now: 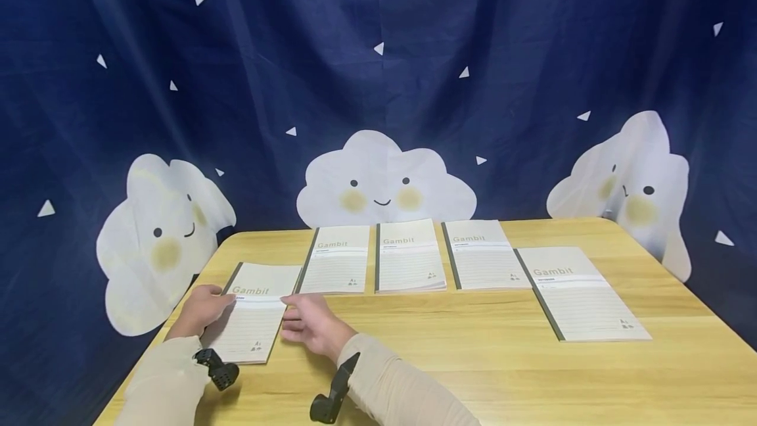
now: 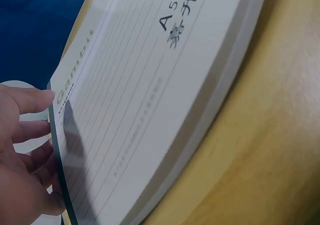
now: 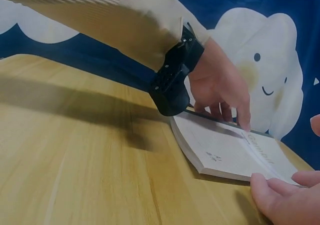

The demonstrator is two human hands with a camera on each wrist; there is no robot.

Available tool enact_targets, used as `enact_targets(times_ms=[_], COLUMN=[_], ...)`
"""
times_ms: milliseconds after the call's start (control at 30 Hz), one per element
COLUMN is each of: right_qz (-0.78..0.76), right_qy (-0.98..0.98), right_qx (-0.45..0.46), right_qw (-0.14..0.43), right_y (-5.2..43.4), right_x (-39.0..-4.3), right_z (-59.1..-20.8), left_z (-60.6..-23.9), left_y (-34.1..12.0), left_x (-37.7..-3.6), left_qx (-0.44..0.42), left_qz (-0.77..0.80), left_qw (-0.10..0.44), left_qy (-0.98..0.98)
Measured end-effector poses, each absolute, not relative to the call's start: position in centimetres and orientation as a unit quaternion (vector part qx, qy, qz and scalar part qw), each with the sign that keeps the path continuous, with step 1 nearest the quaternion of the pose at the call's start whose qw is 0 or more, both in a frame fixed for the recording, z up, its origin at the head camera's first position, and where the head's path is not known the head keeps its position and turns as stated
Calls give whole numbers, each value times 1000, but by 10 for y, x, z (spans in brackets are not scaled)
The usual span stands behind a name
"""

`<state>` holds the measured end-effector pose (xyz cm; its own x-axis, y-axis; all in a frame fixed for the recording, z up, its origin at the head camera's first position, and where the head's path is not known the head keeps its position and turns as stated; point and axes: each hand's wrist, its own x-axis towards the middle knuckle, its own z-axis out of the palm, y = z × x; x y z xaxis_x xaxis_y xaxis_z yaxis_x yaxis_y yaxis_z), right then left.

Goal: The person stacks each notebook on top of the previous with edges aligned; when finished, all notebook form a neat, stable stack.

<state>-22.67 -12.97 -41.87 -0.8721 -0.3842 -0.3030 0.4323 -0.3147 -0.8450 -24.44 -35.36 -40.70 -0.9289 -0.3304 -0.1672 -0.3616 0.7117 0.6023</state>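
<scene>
A cream "Gambit" notebook (image 1: 251, 321) with a dark spine lies flat near the table's left front corner. My left hand (image 1: 207, 304) rests at its spine edge, fingers fairly straight and touching the edge. In the left wrist view, the fingers (image 2: 30, 135) lie along the spine of the notebook (image 2: 150, 95). My right hand (image 1: 301, 321) lies flat at the notebook's right edge, fingertips touching it. The right wrist view shows the left hand (image 3: 222, 92) with fingertips on the notebook (image 3: 230, 152) and the right hand (image 3: 282, 197) at its near edge.
Three matching notebooks (image 1: 337, 258) (image 1: 409, 255) (image 1: 481, 255) lie in a row at the back of the wooden table (image 1: 473, 360). Another notebook (image 1: 576, 294) lies to the right. A dark blue cloth with white clouds (image 1: 384, 183) hangs behind.
</scene>
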Motion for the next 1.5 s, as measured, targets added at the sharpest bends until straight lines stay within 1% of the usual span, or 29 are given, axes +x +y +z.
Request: enact_targets(times_ms=[267,467,700,967,1200,1500], right_qz=[-833,-833,-814,-804,-805,-811], right_qy=[493,504,546,563,560,544], right_qx=[19,28,13,-3,-23,-36], right_qw=[251,228,197,192,197,213], right_y=[-131,-131,-126,-119,-112,-104], right_x=[-227,-227,-230,-233,-234,-237], right_z=[-419,-421,-426,-427,-427,-426], left_z=[-408,-410,-413,-413,-412,-411], left_y=[-355,-357,-358,-358,-355,-353], left_x=[-243,-243,-239,-229,-226,-217], left_qx=[-179,-163,-149,-115,-101,-52], left_qz=[326,348,391,411,475,590], left_qw=[23,16,31,47,46,60], left_qy=[928,923,908,903,873,803])
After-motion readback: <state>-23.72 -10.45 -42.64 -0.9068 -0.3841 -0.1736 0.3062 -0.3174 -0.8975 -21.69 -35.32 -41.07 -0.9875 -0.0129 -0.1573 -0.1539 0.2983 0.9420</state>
